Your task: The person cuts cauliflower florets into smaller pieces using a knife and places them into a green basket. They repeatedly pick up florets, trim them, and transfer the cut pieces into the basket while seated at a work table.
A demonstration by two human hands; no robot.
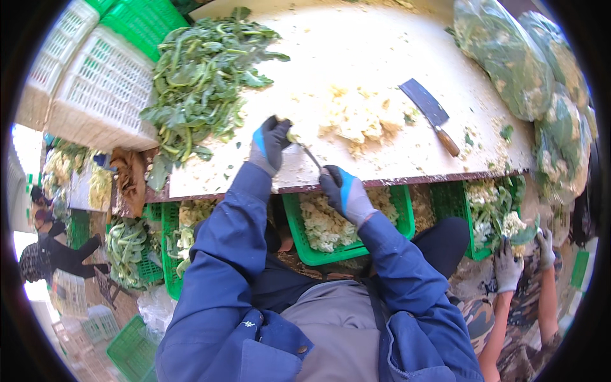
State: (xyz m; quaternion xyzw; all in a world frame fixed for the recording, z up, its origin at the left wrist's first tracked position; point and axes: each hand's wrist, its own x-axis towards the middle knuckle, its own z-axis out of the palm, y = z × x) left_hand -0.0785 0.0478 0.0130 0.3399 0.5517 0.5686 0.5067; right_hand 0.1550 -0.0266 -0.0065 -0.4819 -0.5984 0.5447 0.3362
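Observation:
My gloved left hand [270, 144] grips a pale piece of cauliflower [292, 132] above the white tabletop [229, 174]; glare blurs the piece's outline. In my gloved right hand [344, 192] is a small knife [311, 157], its narrow blade pointing up and left to the cauliflower. Whether the edge touches it or is inside it, I cannot tell. Just beyond both hands lies a heap of cut cauliflower florets [360, 114]. Below the table edge, under my right hand, a green plastic crate [312, 260] holds more white florets [324, 227].
A cleaver [425, 102] with a wooden handle lies right of the heap. Trimmed leaves [200, 86] are piled at left, beside white crates [107, 81]. Bagged cauliflower [506, 57] stands at right. A co-worker's gloved hand [508, 267] touches cauliflower near another green crate [472, 215].

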